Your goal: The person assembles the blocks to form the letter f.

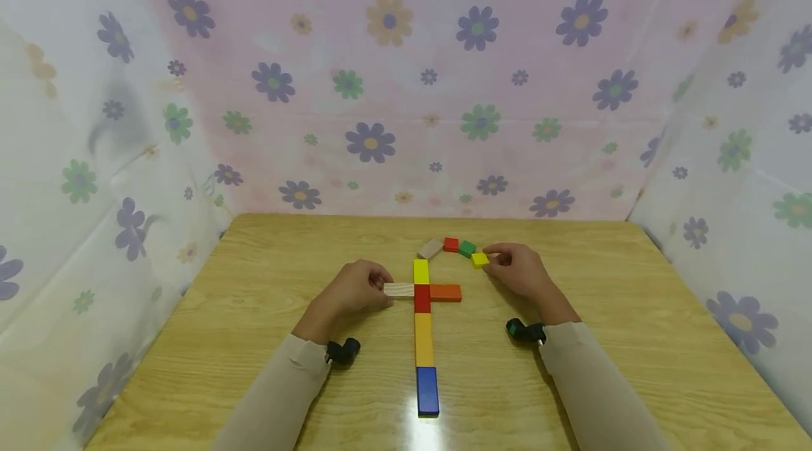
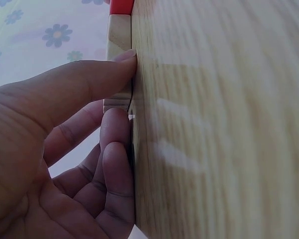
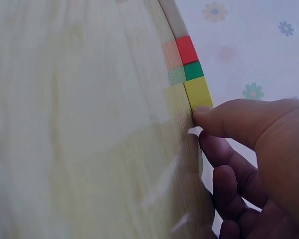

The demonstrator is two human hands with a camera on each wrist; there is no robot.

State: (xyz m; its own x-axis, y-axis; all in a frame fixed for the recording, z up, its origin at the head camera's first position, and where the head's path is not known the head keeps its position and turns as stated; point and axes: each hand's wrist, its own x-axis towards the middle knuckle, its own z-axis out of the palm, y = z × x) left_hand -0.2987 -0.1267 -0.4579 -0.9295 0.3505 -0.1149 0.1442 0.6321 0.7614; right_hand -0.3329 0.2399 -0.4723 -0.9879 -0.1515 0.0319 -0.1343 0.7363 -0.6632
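Note:
My left hand [image 1: 357, 287] pinches a plain wooden block [image 1: 400, 289] between thumb and fingers; the block's far end meets a red block [image 1: 422, 299]. On the red block's other side lies an orange block [image 1: 445, 293]. A column runs through the red block, with a yellow block [image 1: 421, 271] beyond it and a long yellow-orange block [image 1: 423, 340] and a blue block [image 1: 428, 391] nearer me. My right hand [image 1: 521, 270] pinches a small yellow block [image 1: 479, 260] by its outer end. That block stands beside a green block [image 3: 193, 70], at the end of a curved row.
The curved row also holds a small red block [image 1: 451, 244] and a plain wooden block [image 1: 431, 249], near the column's far end. All lie on a wood-grain table [image 1: 304, 394]. Flowered cloth [image 1: 419, 99] hangs behind the table and along both sides.

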